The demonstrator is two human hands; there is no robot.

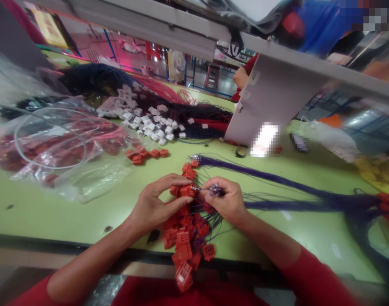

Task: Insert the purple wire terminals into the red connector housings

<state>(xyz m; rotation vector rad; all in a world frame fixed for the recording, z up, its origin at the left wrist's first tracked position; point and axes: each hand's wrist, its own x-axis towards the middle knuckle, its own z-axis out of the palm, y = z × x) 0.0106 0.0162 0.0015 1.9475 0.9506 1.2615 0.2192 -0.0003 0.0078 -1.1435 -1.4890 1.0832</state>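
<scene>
My left hand (162,197) pinches a red connector (186,191) between thumb and fingers, at the middle of the green table (95,216). Just to its right, my right hand (224,197) is closed on a small bunch of dark purple wires (215,190) with metal ends. One wire tip reaches from the right fingers to the connector and meets its right side. Below my hands lies a pile of red connectors (182,246) with wires in some of them, hanging over the table's front edge. Another purple wire bundle (261,172) stretches rightward behind my right hand.
Clear plastic bags (82,148) of red parts lie at the left. White connectors (152,125) on dark wires are heaped behind, near loose red connectors (141,155). A grey panel (271,93) stands at the back, with a person's arm (241,77) beyond it. A black ring (240,152) lies before it.
</scene>
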